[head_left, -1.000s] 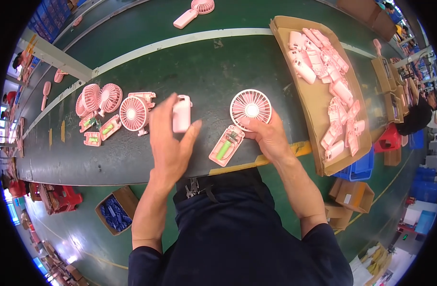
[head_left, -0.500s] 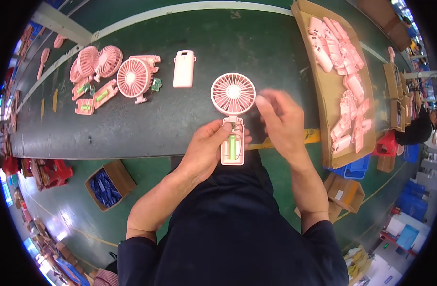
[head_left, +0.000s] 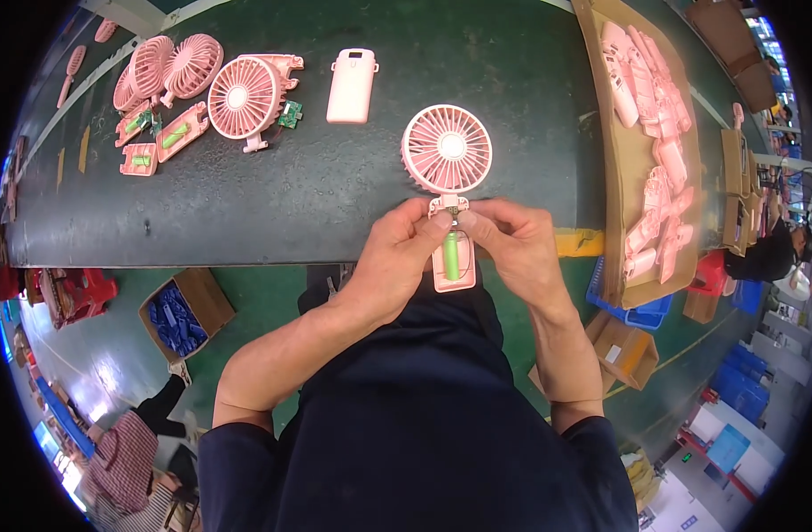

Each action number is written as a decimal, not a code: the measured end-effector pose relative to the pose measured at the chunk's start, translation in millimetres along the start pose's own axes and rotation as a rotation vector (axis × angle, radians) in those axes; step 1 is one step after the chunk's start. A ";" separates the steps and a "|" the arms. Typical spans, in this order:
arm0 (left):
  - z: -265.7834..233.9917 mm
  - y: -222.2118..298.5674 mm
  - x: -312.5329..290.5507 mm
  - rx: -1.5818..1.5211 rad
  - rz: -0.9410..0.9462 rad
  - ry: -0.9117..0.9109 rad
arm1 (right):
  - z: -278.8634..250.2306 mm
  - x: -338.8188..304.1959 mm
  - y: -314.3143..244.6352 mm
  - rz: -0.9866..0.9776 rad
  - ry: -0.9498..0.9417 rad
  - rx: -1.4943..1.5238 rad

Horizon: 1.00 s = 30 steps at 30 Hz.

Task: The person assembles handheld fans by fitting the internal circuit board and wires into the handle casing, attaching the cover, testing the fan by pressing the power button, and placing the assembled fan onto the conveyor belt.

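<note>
A pink handheld fan (head_left: 447, 149) with an opened handle is held in front of me, its round head pointing away. The handle shell shows a green battery cell (head_left: 451, 255) and a small circuit board (head_left: 456, 209) near the neck. My left hand (head_left: 397, 244) is closed on the left side of the handle, thumb near the board. Closed on the right side of it is my right hand (head_left: 517, 244), its thumb pressing beside the board. Fingers behind the handle are hidden.
A pink back cover (head_left: 350, 86) lies on the dark green table (head_left: 246, 217). More pink fans (head_left: 245, 97) and opened handles (head_left: 183, 131) sit to the left. A cardboard tray (head_left: 620, 199) of pink shells stands right. Below are a box of blue parts (head_left: 177, 321) and a blue crate (head_left: 650, 312).
My right hand has come in from beside the fan head and taken hold of the handle. The view has shifted, and a person in a checked shirt now shows at lower left.
</note>
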<state>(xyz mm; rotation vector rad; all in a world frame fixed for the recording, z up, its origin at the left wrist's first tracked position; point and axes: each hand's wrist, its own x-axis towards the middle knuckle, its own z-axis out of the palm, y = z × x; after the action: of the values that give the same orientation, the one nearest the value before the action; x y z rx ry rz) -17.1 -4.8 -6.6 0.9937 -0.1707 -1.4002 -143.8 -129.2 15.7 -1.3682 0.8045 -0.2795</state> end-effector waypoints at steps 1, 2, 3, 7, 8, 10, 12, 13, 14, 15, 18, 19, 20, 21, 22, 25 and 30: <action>0.4 -1.0 -0.3 -0.002 0.000 -0.001 | 0.0 0.0 2.2 -0.004 0.005 -0.039; 1.5 -0.9 -0.6 -0.011 0.008 0.004 | -0.2 0.0 2.8 -0.008 0.011 -0.077; 1.4 -0.2 -0.6 -0.018 0.017 0.010 | 0.3 0.7 1.4 -0.011 0.010 -0.078; -3.3 4.5 -2.0 -0.048 -0.040 -0.010 | 1.7 1.2 -1.8 0.077 -0.009 0.026; -2.7 6.2 -2.1 -0.064 -0.040 -0.017 | 1.9 1.0 -1.4 0.065 -0.008 0.030; -1.7 7.7 -2.9 -0.080 -0.035 -0.024 | 1.0 0.9 -3.0 0.081 -0.011 0.011; -0.2 8.1 -2.6 -0.091 -0.044 -0.018 | 1.1 0.8 -3.8 0.095 -0.013 -0.009; -0.1 7.5 -2.0 -0.089 -0.039 -0.021 | 1.4 0.0 -2.3 0.061 0.003 -0.066; -0.6 5.9 -1.2 -0.082 -0.038 -0.016 | 1.7 -0.7 -1.1 0.027 0.019 -0.123; -0.4 5.0 -1.1 -0.076 -0.037 -0.009 | 1.7 -1.6 -0.1 0.024 0.017 -0.125; 1.5 3.7 -1.6 -0.059 -0.009 0.005 | 1.6 -2.6 4.9 -0.071 0.020 -0.241; 2.5 3.4 -2.2 -0.061 -0.010 0.005 | 2.6 -2.4 8.4 -0.108 0.041 -0.238; 3.5 3.5 -2.4 -0.052 -0.008 0.010 | 3.8 -2.6 10.4 -0.145 0.062 -0.235; 3.6 4.1 -2.3 -0.042 -0.004 0.015 | 5.7 -2.5 9.7 -0.144 0.059 -0.236; 3.4 4.4 -2.2 -0.044 -0.003 0.016 | 7.6 -2.8 8.1 -0.156 0.071 -0.236; 2.6 5.2 -2.6 -0.055 -0.008 0.002 | 10.8 -3.8 4.9 -0.186 0.095 -0.300; 1.8 2.0 -4.9 -0.035 -0.013 -0.009 | 7.2 -5.3 7.1 -0.173 0.097 -0.344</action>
<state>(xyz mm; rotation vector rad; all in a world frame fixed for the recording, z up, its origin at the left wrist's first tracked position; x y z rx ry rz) -17.9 -1.6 -2.0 0.9609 -0.1461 -1.4150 -144.8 -119.0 10.9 -1.7631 0.8423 -0.3559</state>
